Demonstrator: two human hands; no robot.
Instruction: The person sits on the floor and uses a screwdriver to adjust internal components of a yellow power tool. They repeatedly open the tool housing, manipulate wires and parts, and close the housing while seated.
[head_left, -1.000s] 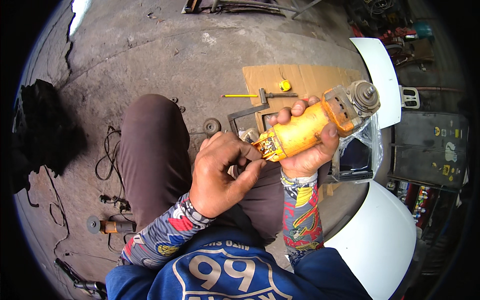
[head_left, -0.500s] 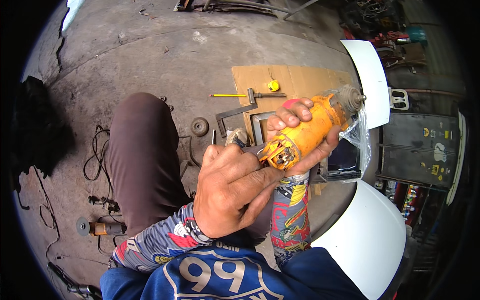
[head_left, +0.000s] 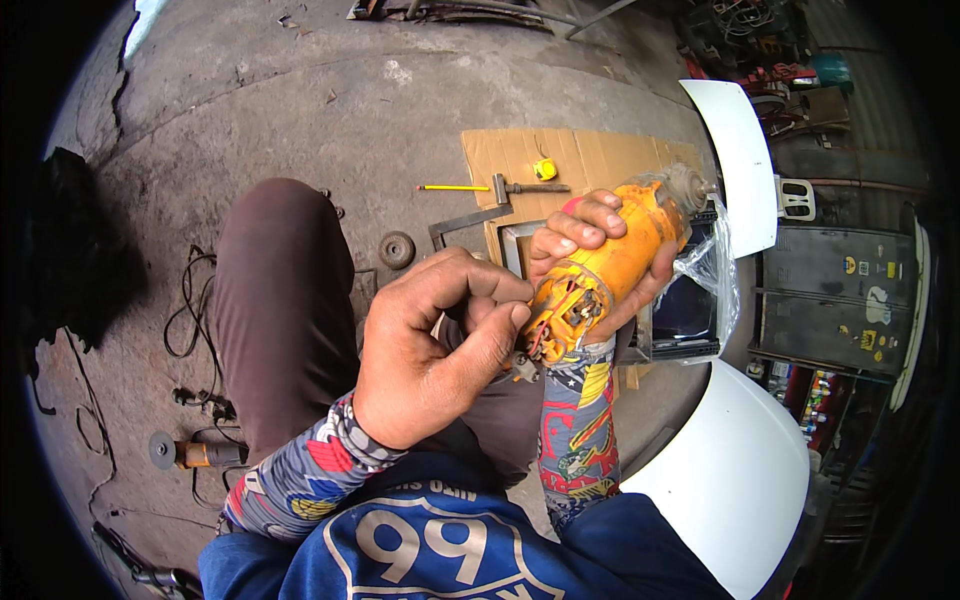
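My right hand (head_left: 590,250) grips the orange body of an angle grinder (head_left: 625,262), head pointing away, its open rear end with bare wires and metal parts turned toward me. My left hand (head_left: 435,345) is curled at that rear end, thumb and fingertips pinched on a small part or wire there (head_left: 522,362). What exactly the fingers pinch is too small to tell. My knee in brown trousers (head_left: 285,300) lies under the left hand.
A cardboard sheet (head_left: 560,155) lies on the concrete floor with a yellow tape measure (head_left: 545,169), a hammer (head_left: 520,188), a yellow pencil (head_left: 452,187). A grinding disc (head_left: 397,249) lies nearby. Another grinder (head_left: 195,453) and cables sit left. White panels (head_left: 740,470) stand right.
The grinder has been tilted so its open rear faces me more. My left hand has moved from the grinder's side to its rear end and pinches there.
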